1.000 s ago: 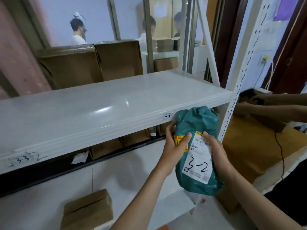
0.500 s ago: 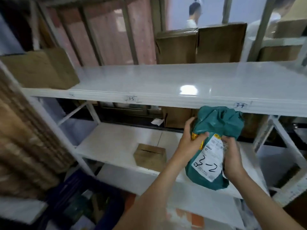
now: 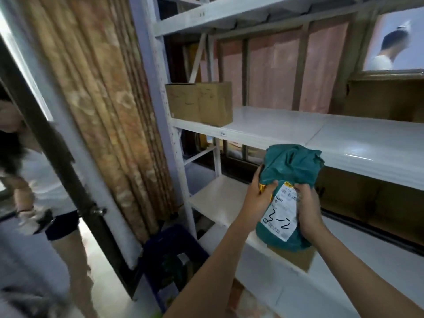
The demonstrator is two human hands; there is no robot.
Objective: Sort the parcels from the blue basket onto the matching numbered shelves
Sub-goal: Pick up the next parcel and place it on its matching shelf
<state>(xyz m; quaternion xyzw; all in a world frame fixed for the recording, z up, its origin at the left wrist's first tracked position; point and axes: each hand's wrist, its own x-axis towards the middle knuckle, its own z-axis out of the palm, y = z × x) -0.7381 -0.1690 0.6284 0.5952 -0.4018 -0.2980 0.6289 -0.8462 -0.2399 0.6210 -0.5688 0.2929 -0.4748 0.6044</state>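
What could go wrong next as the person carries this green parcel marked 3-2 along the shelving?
1. The shelf edge tag near the cardboard box is too small to read, so the green parcel could land on the wrong shelf.
2. Both the left hand and right hand grip one soft bag, which may slump.
3. The blue basket sits near the feet, a trip hazard.

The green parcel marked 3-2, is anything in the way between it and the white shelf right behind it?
Nothing visible. Both the left hand and right hand grip the green parcel in front of the white shelf, whose surface there is bare; the two cardboard boxes stand off at its left end.
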